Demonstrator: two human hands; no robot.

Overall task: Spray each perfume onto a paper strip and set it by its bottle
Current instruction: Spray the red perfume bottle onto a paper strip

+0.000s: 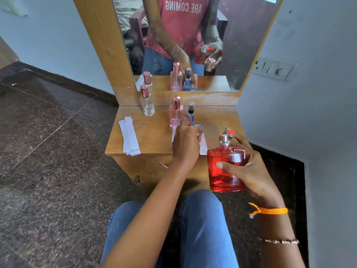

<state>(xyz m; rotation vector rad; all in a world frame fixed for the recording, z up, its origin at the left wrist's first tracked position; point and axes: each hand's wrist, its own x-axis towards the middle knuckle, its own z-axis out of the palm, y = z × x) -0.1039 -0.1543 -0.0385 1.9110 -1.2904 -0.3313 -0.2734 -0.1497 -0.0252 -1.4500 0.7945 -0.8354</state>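
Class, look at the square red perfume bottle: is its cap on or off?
Off. The square red perfume bottle shows a bare silver nozzle; the right hand holds its red-topped cap.

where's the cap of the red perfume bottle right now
In the head view the red-topped cap is off the red bottle, pinched in the fingers of the right hand that holds that bottle, just right of its bare spray nozzle.
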